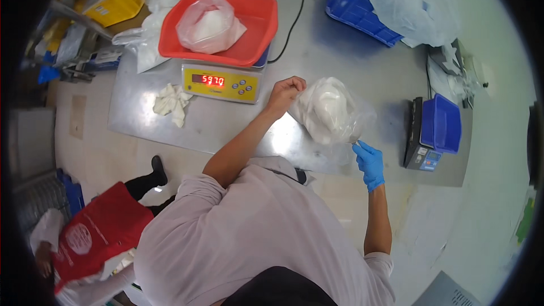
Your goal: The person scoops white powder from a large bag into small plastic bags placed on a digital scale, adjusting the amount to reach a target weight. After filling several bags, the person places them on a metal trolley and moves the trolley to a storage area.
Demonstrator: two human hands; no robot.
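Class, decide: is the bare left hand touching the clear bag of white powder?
Touching. The head view shows the left hand gripping the top of the clear bag, with no gap.

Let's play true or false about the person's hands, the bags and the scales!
1. The right hand wears a blue glove. True.
2. The left hand wears a glove too. False: it is bare.
3. Both hands hold a clear bag of white stuff over the metal table. True.
4. The red tray on the yellow scale is empty. False: a bag of white stuff lies in it.
5. The small scale carries a blue tub. True.
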